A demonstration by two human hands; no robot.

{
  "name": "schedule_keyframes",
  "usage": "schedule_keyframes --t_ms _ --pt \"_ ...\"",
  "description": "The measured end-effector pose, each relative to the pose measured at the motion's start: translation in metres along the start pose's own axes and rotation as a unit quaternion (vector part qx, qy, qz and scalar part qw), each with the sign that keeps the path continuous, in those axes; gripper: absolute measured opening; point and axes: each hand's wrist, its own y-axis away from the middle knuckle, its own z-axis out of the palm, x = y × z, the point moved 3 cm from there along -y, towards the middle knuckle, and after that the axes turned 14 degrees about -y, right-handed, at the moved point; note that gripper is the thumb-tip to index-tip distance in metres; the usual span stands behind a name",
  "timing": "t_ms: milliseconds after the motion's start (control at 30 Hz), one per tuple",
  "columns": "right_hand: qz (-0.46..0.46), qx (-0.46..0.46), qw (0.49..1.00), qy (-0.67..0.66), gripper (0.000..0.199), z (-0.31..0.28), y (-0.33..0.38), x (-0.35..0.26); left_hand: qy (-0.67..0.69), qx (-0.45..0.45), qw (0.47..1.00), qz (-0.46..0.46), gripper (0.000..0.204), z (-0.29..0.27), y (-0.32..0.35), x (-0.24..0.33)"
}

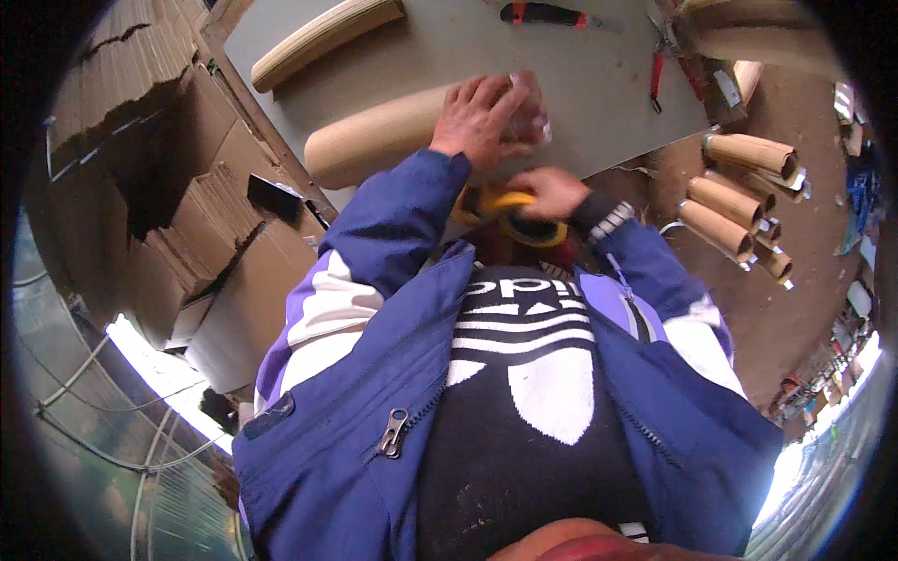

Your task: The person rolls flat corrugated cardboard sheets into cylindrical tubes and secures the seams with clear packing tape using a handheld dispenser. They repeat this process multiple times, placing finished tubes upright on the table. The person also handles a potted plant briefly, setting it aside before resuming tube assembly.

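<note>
A thick tan, wood-grained tube [374, 138] lies across the grey tabletop [599, 89]. My left hand [479, 120] is curled over its right end, the fingers slightly blurred. Clear, shiny plastic [531, 110] shows at that end, beside the fingertips. Close in front of my body, below the tube, my right hand [552, 194] is closed around a yellow ring-shaped tool [535, 232] with dark openings. Its exact kind is unclear, since the fingers cover part of it.
Another tan roll [327, 39] lies at the table's far left. A black-and-red utility knife [543, 14] and red-handled pliers [658, 82] lie toward the back and right. Several hollow tubes [720, 229] stand right of the table. Stacked cardboard [210, 220] fills the left side.
</note>
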Motion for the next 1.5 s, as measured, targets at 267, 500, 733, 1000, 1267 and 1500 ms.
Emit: schedule_keyframes --t_ms 267,500,733,1000,1267,1500 --pt "-0.158 0.141 0.977 0.001 0.056 -0.112 0.060 -0.096 0.002 -0.166 0.975 -0.149 0.114 -0.006 0.105 0.001" --pt "-0.020 -0.090 0.916 0.391 0.051 -0.099 -0.022 -0.138 0.003 -0.122 0.977 -0.176 0.114 -0.004 0.122 0.013" --pt "0.074 -0.023 0.927 0.366 0.052 -0.137 0.038 -0.101 -0.063 -0.108 0.982 -0.143 0.118 -0.004 0.108 0.024" --pt "0.021 0.072 0.997 0.013 0.056 -0.158 0.050 0.004 0.020 -0.180 0.981 -0.065 0.108 -0.002 0.029 0.055" --pt "0.042 0.220 0.916 -0.332 0.066 0.006 0.177 0.097 0.054 -0.307 0.947 -0.084 0.113 0.003 -0.007 0.031" --pt "0.050 0.254 0.881 -0.397 0.064 0.074 0.228 0.079 0.091 -0.309 0.942 -0.099 0.109 0.005 -0.011 0.027"
